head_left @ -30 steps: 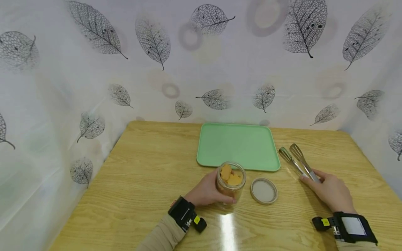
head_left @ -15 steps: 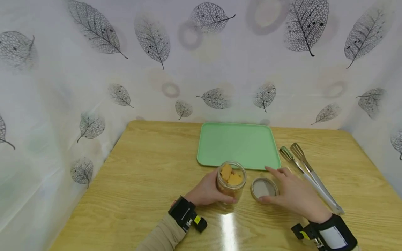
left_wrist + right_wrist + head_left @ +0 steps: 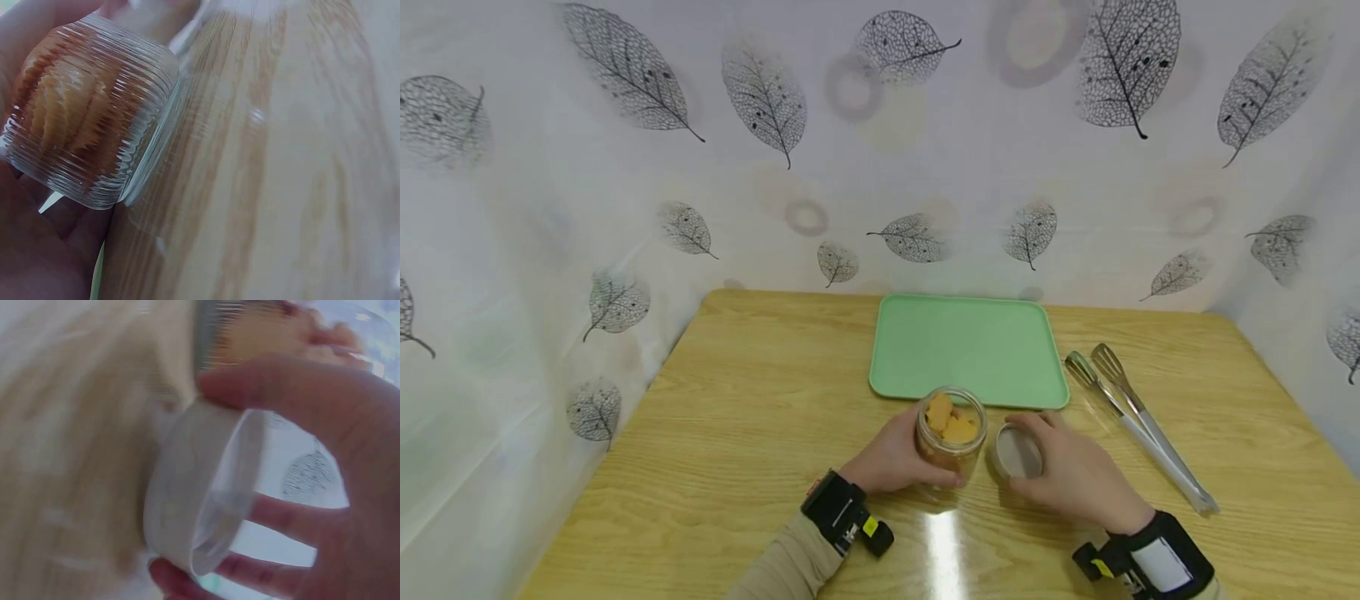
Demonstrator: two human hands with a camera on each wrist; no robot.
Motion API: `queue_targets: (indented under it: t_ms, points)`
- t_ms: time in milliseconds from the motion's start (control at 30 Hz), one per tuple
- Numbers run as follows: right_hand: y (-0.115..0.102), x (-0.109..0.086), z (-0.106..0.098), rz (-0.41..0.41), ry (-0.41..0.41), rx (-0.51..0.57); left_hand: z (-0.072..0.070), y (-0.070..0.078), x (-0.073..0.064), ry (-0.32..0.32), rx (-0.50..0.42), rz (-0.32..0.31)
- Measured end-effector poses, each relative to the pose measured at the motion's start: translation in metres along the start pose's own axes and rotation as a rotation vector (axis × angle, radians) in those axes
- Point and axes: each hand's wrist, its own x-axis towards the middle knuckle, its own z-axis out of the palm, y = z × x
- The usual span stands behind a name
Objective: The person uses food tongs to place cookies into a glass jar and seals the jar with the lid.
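Observation:
My left hand (image 3: 891, 454) grips a ribbed glass jar (image 3: 951, 458) standing on the table; orange-yellow, ridged pieces of food (image 3: 958, 428) show through its open mouth. In the left wrist view the jar (image 3: 94, 112) fills the upper left, fingers wrapped around it. Just right of the jar, my right hand (image 3: 1075, 471) pinches a round, shallow lid (image 3: 1018, 452) by its rim, between thumb and fingers. The right wrist view shows this lid (image 3: 187, 487) tilted on edge, its hollow side toward the palm.
A green tray (image 3: 970, 346) lies behind the jar. Metal tongs (image 3: 1150, 433) with slotted heads rest on the table right of the right hand. A leaf-printed curtain (image 3: 805, 208) closes off the back and sides of the wooden table (image 3: 752, 392).
My right hand has let go of the tongs, moved left to the lid and taken hold of it, tilting it and shifting it slightly toward the jar. The left hand and jar stay put.

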Motion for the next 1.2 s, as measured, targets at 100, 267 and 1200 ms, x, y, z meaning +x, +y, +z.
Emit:
queue_targets:
  t_ms: [100,267,1200]
  points:
    - [-0.004,0.004,-0.014,-0.024,0.095,0.099,0.0,0.0,0.0,-0.001,-0.005,-0.002]
    - [-0.018,0.009,-0.041,-0.122,0.295,0.26,0.001,0.0,0.0,-0.007,-0.01,0.001]
    - [-0.049,0.037,0.01,-0.257,0.108,0.897,0.003,-0.002,-0.002,0.003,-0.05,0.026]
